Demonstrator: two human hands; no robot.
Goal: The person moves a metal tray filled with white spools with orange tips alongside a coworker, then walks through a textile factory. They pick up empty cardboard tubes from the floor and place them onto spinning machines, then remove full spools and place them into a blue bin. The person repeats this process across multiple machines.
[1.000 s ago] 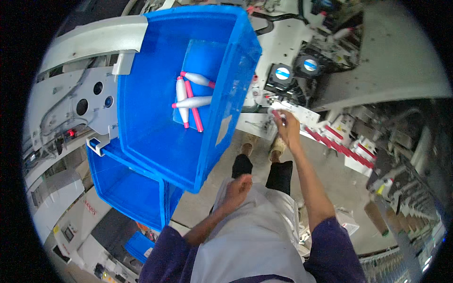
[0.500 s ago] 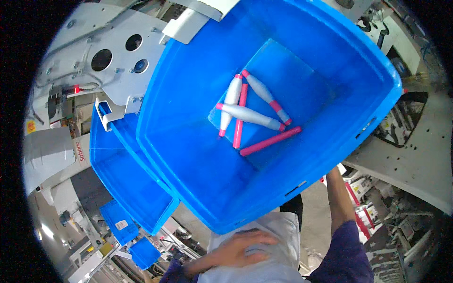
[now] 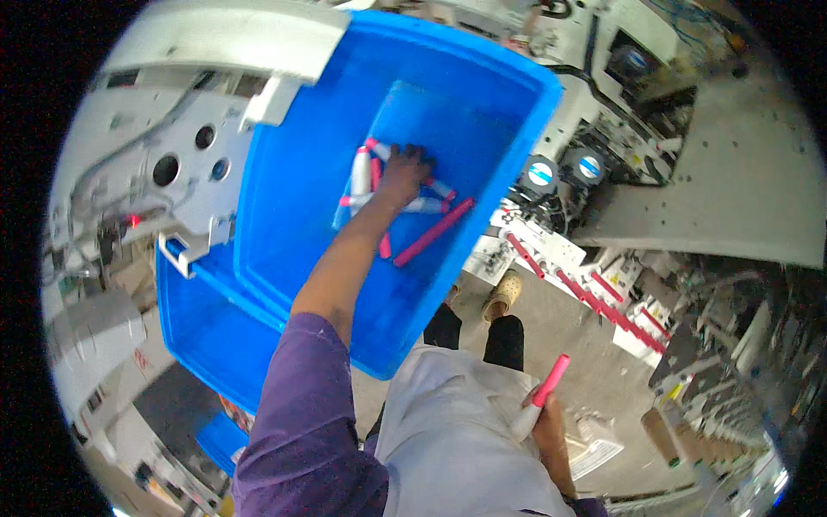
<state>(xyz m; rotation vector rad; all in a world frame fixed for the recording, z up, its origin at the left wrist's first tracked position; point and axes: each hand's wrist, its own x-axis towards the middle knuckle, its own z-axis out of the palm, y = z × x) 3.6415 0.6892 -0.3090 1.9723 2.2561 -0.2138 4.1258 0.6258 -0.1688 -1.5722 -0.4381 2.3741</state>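
Observation:
My left hand (image 3: 405,177) reaches down into a large blue bin (image 3: 284,215), its fingers apart over a white-wound yarn bobbin (image 3: 381,150) with pink ends. The hand hides the middle of that bobbin. Beside it lie another white-wound bobbin (image 3: 361,172), one lying crosswise (image 3: 422,205) under my wrist, and a bare pink tube (image 3: 435,233). Low on the right, in front of my white apron (image 3: 457,414), my right hand (image 3: 551,431) is closed around a pink-tipped yarn bobbin (image 3: 551,382) with white yarn on its lower part.
A second blue bin (image 3: 202,319) hangs to the lower left, near a white metal bracket (image 3: 185,250). On the right, a machine (image 3: 594,185) carries a row of pink tubes (image 3: 594,302). A yellow clog (image 3: 504,295) stands on the floor beyond the apron.
My left hand has gone from before the apron into the bin. My right hand has come back from beyond the bin's edge and now shows a yarn bobbin. The view has shifted.

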